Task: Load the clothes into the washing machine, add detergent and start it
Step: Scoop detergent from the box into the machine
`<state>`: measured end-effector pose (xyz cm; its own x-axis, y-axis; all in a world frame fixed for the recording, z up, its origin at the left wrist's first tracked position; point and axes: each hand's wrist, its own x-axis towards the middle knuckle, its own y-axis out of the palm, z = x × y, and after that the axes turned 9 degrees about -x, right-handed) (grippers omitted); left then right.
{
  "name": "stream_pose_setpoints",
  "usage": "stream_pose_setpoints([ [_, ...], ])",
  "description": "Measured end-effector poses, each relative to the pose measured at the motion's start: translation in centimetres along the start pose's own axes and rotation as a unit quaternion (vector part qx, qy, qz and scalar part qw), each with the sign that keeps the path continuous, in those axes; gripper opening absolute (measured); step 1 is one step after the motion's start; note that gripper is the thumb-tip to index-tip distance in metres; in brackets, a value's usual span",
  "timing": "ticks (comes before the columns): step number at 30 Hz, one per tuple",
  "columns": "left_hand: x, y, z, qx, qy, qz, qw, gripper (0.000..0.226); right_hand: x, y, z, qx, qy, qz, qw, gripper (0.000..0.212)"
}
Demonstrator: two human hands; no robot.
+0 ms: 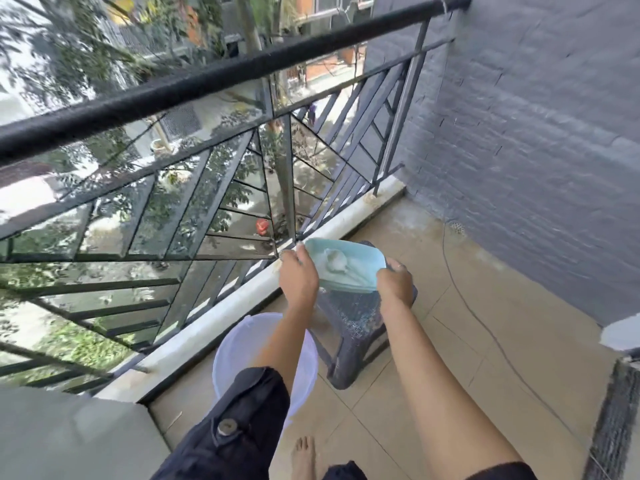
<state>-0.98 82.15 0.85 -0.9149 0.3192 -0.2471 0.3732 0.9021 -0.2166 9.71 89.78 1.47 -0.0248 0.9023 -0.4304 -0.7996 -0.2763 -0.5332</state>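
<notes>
Grabbing the detergent tub off the stool on the balcony

Both hands are on the pale blue detergent tub [346,268] — left hand [298,276] gripping its near-left edge, right hand [396,283] clamped on the right end, with a white scoop [335,259] lying inside. It sits on the dark wicker stool [353,327], beside the white bucket [242,351]. Washer's not in view. I'd lift it level so the powder doesn't slide out — it's open, no lid.
</notes>
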Motion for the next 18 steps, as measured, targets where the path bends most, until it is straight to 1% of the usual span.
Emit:
stream_pose_setpoints([
  [5,-1.8,-3.9,0.4,-0.050,-0.028,-0.031,0.998,0.041,-3.4,0.2,0.7,0.039,-0.051,0.019,0.998,0.042],
  [8,-3.2,-6.4,0.6,-0.080,-0.035,-0.056,0.995,0.038,-5.5,0.5,0.5,0.043,-0.075,0.031,0.996,0.040],
  [11,-5.0,-8.9,0.7,-0.096,-0.041,-0.084,0.991,0.042,-8.0,1.2,0.1,0.040,-0.112,0.055,0.991,0.039],
  [18,-10.7,-16.7,2.1,-0.079,-0.014,-0.134,0.988,0.051,-15.7,2.3,-2.1,0.026,-0.165,0.089,0.982,0.039],
])
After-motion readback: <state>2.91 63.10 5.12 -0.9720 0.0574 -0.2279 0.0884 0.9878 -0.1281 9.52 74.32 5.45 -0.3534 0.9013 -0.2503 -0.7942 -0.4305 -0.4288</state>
